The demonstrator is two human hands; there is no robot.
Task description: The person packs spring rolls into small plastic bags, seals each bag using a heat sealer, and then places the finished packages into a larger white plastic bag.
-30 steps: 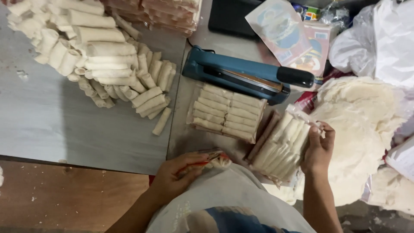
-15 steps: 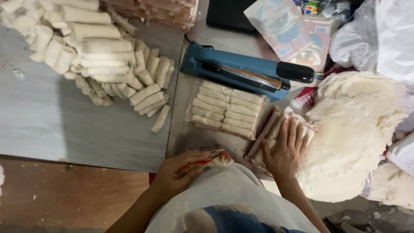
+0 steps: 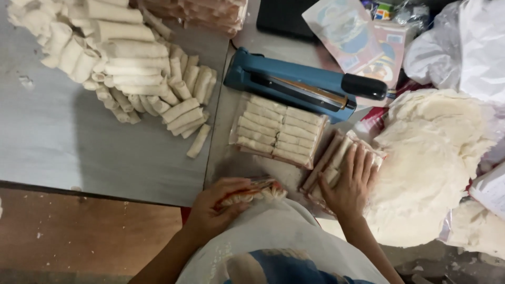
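Grey worktop (image 3: 63,152) carries everything, with the blue heat sealer (image 3: 294,84) at its upper middle as landmark. Left of the sealer lies a large loose heap of pale rolls (image 3: 121,68); right of it and lower sits a broad stack of white round wrappers (image 3: 436,158). Behind the sealer lie printed pouches (image 3: 357,37). Just below the sealer lies a flat clear packet of rolls (image 3: 279,131), laid in two rows. Below and right of the sealer, a second packet of rolls (image 3: 342,158) lies tilted on the worktop; the right hand (image 3: 350,184) rests flat on it, fingers (image 3: 363,160) spread apart, pressing rather than gripping. Directly below the sealer, at the worktop's near edge, the left hand (image 3: 215,208) has its fingers curled shut around a small filled packet (image 3: 252,192), whose red-trimmed end shows beyond the knuckles.
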